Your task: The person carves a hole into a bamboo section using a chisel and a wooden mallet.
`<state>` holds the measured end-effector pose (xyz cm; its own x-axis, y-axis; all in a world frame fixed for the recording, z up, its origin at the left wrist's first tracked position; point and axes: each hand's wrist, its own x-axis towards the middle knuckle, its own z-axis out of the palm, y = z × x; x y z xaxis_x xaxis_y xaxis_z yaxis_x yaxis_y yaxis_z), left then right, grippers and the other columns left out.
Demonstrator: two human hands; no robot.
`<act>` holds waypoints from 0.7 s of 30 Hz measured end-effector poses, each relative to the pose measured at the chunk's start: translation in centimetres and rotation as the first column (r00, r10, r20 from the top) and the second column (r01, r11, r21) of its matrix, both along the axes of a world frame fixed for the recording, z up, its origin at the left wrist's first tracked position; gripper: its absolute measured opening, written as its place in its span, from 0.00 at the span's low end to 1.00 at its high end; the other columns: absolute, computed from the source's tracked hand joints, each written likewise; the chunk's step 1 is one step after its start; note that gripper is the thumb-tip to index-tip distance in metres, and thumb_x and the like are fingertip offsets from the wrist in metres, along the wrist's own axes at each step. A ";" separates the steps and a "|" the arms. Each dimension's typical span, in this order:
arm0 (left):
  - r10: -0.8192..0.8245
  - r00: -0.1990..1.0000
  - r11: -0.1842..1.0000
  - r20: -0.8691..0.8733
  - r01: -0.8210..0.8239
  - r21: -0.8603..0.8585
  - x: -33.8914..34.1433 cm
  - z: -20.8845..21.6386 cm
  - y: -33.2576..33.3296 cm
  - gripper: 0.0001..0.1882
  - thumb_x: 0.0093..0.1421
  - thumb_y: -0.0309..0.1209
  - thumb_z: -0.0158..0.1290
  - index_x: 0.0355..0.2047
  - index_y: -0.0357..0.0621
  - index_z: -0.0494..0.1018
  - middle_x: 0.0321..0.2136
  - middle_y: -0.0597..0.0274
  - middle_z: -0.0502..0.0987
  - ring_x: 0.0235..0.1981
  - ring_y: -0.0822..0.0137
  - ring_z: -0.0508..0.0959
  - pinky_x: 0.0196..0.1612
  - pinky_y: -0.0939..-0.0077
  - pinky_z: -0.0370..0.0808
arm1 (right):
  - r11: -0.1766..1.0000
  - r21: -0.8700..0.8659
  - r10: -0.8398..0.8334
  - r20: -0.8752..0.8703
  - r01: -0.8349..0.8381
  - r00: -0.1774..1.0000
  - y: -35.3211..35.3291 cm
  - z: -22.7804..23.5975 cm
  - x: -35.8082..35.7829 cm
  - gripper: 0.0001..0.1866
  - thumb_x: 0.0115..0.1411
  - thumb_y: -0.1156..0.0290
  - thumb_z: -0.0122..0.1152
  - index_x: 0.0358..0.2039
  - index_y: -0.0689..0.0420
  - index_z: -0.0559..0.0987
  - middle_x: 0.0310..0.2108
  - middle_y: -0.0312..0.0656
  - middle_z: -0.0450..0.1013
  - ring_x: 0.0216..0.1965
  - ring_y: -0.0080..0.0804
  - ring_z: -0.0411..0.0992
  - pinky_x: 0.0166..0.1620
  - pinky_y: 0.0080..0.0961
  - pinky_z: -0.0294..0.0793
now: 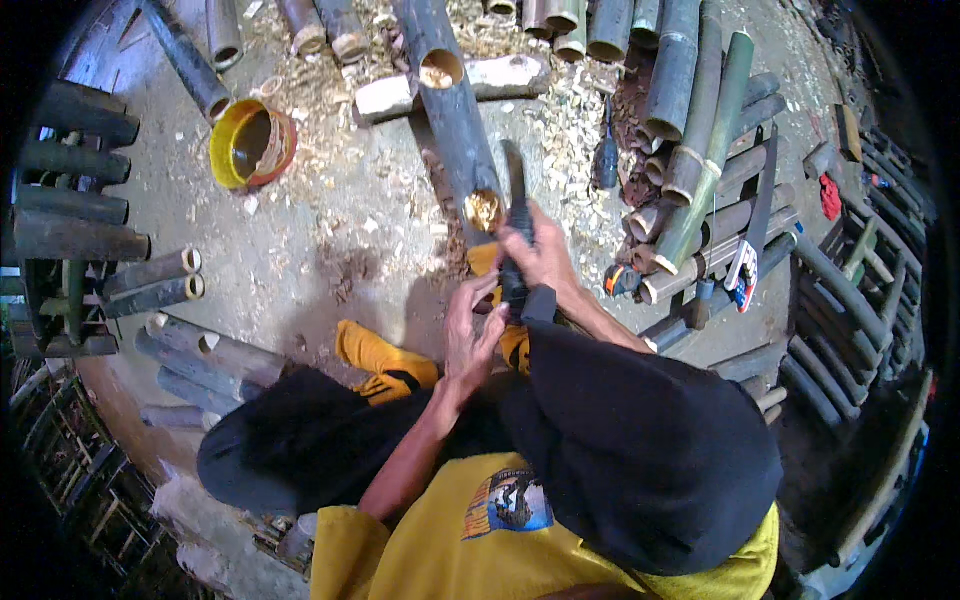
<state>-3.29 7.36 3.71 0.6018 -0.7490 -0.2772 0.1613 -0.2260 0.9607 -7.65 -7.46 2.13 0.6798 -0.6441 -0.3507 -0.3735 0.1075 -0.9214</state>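
My right hand [541,252] is closed around a knife [516,205] with a dark, slightly curved blade that points away from me. Its long black handle runs down toward my lap. Beside the lower handle is my left hand [468,325], fingers stretched and apart; whether they touch the handle I cannot tell. Just left of the blade lies a dark bamboo tube [462,130], its near end toward my feet. Two openings are cut in it, one farther off and one near the knife, both showing pale wood inside. A pale block [388,99] supports the tube crosswise.
Pale wood chips [385,215] litter the floor. A yellow and red bowl [284,160] stands at the left. On the right are bamboo tubes [672,85], a dark-handled tool [606,160], a tape measure [621,280] and a handsaw [762,205]. My yellow-socked foot [375,355] is near.
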 end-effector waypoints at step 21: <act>-0.508 0.723 0.815 0.469 0.226 0.533 7.1 -7.7 -7.5 0.15 0.48 0.35 0.56 0.32 0.36 0.74 0.33 0.48 0.76 0.37 0.50 0.76 0.41 0.61 0.71 | 0.599 -0.795 -0.486 -0.265 0.097 0.833 -11.9 -5.0 -5.2 0.31 0.45 0.65 0.64 0.48 0.62 0.63 0.39 0.57 0.67 0.41 0.52 0.65 0.41 0.43 0.67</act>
